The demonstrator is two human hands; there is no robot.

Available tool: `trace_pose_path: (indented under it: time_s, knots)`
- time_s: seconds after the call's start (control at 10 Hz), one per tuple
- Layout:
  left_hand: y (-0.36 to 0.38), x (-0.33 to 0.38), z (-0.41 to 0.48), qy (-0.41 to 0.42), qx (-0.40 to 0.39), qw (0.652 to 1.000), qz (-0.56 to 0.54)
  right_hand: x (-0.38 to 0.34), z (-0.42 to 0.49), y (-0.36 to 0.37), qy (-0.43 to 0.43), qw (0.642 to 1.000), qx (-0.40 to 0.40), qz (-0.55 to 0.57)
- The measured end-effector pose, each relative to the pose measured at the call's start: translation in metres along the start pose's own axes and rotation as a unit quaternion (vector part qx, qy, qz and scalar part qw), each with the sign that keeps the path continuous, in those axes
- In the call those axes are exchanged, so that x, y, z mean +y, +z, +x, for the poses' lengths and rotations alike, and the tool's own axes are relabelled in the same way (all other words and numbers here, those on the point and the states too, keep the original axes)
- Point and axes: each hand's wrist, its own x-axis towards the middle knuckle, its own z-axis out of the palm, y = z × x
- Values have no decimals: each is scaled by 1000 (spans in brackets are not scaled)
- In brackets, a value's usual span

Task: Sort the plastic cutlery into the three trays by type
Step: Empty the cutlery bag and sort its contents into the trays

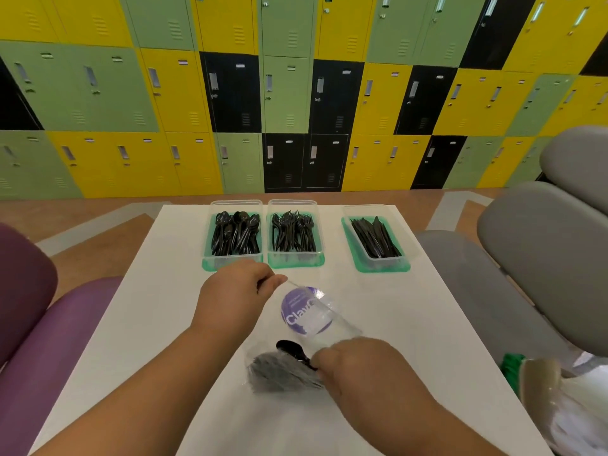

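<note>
Three clear trays on green lids stand at the table's far side: the spoon tray [236,255] on the left, the fork tray [295,256] in the middle, the knife tray [378,260] to the right. My left hand [237,287] pinches the top edge of a clear plastic bag [324,319] lifted over the table. My right hand [357,366] grips a black spoon [291,348] by its handle, at the bag's lower end. Beside it lies a blurred bundle of black cutlery in clear wrap [279,373].
A purple round sticker [301,307] on the white table [411,324] shows through the bag. Grey chairs [526,258] stand on the right, purple seats [39,324] on the left. A green and white object [533,376] sits at the table's right edge.
</note>
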Motion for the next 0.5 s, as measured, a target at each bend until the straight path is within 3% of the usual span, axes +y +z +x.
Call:
trace_pose_path:
  time_s: [0.1, 0.2, 0.3, 0.5]
  knots:
    - [-1, 3, -3, 37, -3, 999, -1, -10, 11, -5, -49, 994, -29, 94]
    - [-1, 4, -6, 86, -17, 996, -7, -16, 26, -6, 28, 985, -101, 134]
    - [2, 9, -11, 164, -25, 986, -5, -9, 49, 4, 107, 965, -227, 79]
    - [9, 25, -24, 235, -51, 970, -25, 2, 78, 72, 117, 924, -365, 0]
